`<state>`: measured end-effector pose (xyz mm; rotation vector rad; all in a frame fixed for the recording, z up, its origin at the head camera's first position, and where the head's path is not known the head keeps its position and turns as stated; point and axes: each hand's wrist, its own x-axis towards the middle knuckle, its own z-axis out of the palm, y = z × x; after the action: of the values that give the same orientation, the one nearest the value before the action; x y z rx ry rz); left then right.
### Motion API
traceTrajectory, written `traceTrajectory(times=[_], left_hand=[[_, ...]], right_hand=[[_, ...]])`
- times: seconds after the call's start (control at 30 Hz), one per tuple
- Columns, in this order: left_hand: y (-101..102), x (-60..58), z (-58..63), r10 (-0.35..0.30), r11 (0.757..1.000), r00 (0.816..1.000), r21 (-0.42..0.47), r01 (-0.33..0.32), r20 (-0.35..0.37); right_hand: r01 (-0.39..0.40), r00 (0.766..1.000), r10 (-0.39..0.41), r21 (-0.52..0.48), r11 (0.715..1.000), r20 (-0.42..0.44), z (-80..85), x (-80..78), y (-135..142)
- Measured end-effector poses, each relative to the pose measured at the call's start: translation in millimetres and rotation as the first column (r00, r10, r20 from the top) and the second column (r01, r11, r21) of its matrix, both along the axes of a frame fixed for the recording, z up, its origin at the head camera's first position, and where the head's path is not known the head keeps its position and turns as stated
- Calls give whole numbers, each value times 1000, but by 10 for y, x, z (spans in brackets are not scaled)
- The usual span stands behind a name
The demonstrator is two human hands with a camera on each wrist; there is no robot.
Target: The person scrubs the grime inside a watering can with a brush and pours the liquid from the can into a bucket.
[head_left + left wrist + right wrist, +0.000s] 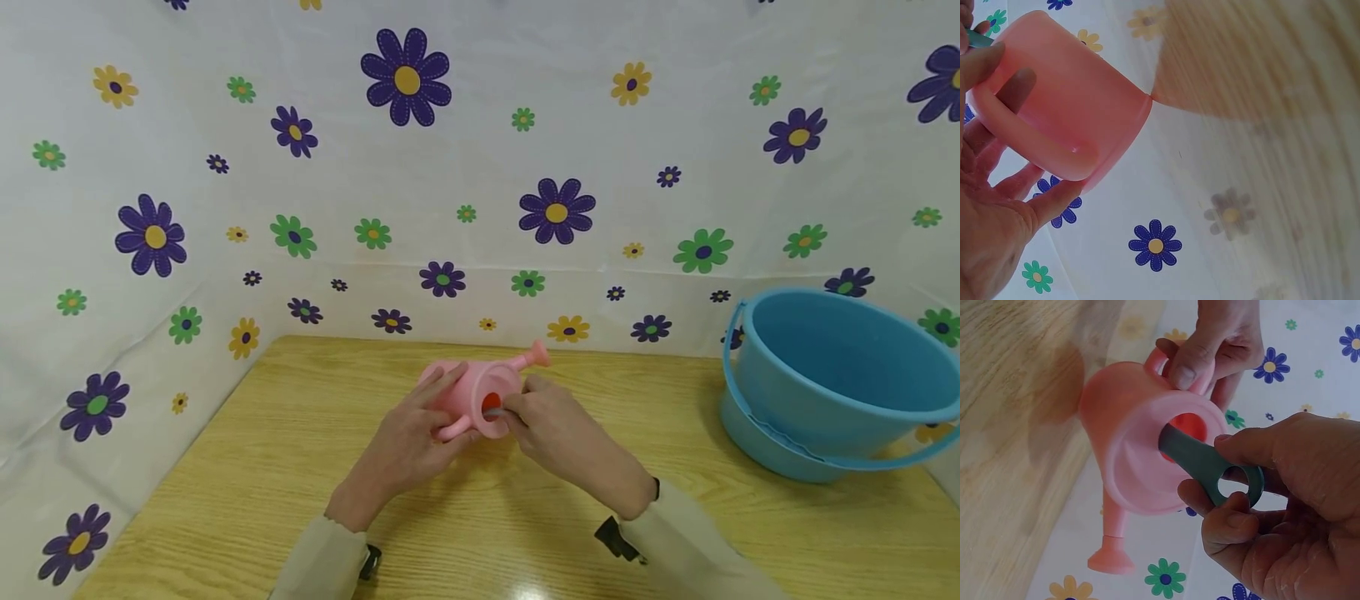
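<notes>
A pink toy watering can is tipped on the wooden table, its bottom edge touching the top in the left wrist view. My left hand grips its handle, fingers spread along the side. My right hand pinches a dark green tool handle with a ring-shaped end. The handle's other end goes into the can's round top opening, so the part inside is hidden and I cannot tell what tool it is. The can's spout with its sprinkler head points to the far right.
A large blue bucket stands at the right of the wooden table, its handle hanging down in front. A white flower-printed sheet rises behind the table and along its left side.
</notes>
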<state>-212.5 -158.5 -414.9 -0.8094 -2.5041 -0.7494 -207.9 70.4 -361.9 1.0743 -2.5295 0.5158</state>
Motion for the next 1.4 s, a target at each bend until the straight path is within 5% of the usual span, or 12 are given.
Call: traceTrajectory(times=[0.5, 0.73, 1.4], left_hand=[[-3, -3, 5, 12, 1000, 1000, -7, -12, 24], [-7, -12, 0, 12, 1000, 1000, -25, -12, 18], [7, -7, -15, 6, 1000, 1000, -7, -6, 12]], right_hand=[[-23, 1000, 23, 12, 1000, -16, -130, -87, -97], [-5, 999, 4, 35, 999, 47, -110, -65, -97], [-21, 999, 20, 3, 1000, 39, -16, 24, 14]])
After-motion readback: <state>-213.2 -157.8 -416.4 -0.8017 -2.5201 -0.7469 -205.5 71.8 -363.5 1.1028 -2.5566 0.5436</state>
